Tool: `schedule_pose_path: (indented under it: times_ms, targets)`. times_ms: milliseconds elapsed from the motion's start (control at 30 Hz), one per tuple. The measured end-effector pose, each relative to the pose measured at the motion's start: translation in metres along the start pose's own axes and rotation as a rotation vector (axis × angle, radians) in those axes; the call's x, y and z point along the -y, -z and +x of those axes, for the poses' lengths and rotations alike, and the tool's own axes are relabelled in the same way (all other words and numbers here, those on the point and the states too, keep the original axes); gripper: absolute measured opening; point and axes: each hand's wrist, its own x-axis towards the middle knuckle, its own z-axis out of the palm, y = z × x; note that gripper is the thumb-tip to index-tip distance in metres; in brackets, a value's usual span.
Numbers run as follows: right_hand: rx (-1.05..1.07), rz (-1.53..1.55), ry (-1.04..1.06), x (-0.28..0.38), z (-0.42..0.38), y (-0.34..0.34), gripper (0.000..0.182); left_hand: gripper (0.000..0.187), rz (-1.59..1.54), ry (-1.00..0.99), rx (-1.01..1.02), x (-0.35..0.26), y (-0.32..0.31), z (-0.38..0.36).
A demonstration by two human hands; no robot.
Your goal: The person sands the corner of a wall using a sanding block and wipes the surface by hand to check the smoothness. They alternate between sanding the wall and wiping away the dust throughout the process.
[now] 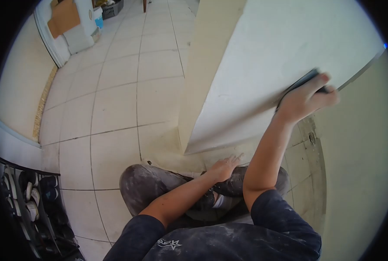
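My right hand [305,100] is wrapped round a dark, flat hand tool [302,82] and holds it against the white wall face [263,65]. The hand and the tool are slightly blurred, and part of the tool is hidden behind my fingers. Lower down, my left hand [224,168] rests by my crossed legs, near the foot of the wall. Its fingers are spread and it holds nothing. Pale dust covers my dark trousers [146,185].
Shoes fill a dark rack [33,209] at the lower left. Brown cardboard [65,18], a blue container [98,18] and a grey crate [112,9] stand at the upper left. A floor drain [312,138] lies right of the wall. Tiles [115,100] cover the floor.
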Motion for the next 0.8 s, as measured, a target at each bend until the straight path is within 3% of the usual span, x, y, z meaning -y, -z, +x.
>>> schedule_pose_path:
  times_ms: [133,200,267,333,467,533,633,667,733,800]
  targets:
    - [-0.017,0.019,-0.064,0.009,-0.006,-0.006,0.047,0.071,0.02,0.032,-0.006,0.002,0.0,0.0]
    - [-0.023,-0.058,-0.088,-0.044,-0.062,0.006,0.044,0.072,0.086,0.056,-0.069,0.011,-0.015,0.003]
    - [0.012,-0.095,0.059,-0.084,-0.131,0.021,0.047,0.058,0.087,0.05,-0.116,0.006,-0.012,0.0]
    - [0.022,-0.052,0.08,-0.1,-0.139,0.023,0.039,0.044,0.096,0.038,-0.106,0.01,-0.013,-0.001]
    - [-0.05,-0.138,0.117,-0.039,-0.07,0.005,0.036,0.027,0.059,0.042,0.011,0.011,-0.018,0.001]
    - [-0.037,0.073,-0.052,-0.013,-0.038,-0.004,0.038,0.027,0.057,0.064,0.036,0.013,-0.013,0.004]
    - [-0.119,0.099,-0.012,-0.016,-0.056,-0.004,0.04,0.026,0.061,0.1,0.052,0.013,-0.021,0.004]
    - [-0.122,-0.034,0.077,-0.032,-0.071,0.0,0.041,0.026,0.062,0.115,0.059,0.012,-0.019,0.005]
    - [-0.13,-0.006,0.083,-0.095,-0.126,0.015,0.038,0.026,0.069,0.133,0.073,0.01,-0.017,0.005]
    - [-0.099,0.007,0.116,-0.103,-0.142,0.014,0.035,0.026,0.075,0.145,0.08,0.012,-0.016,0.005]
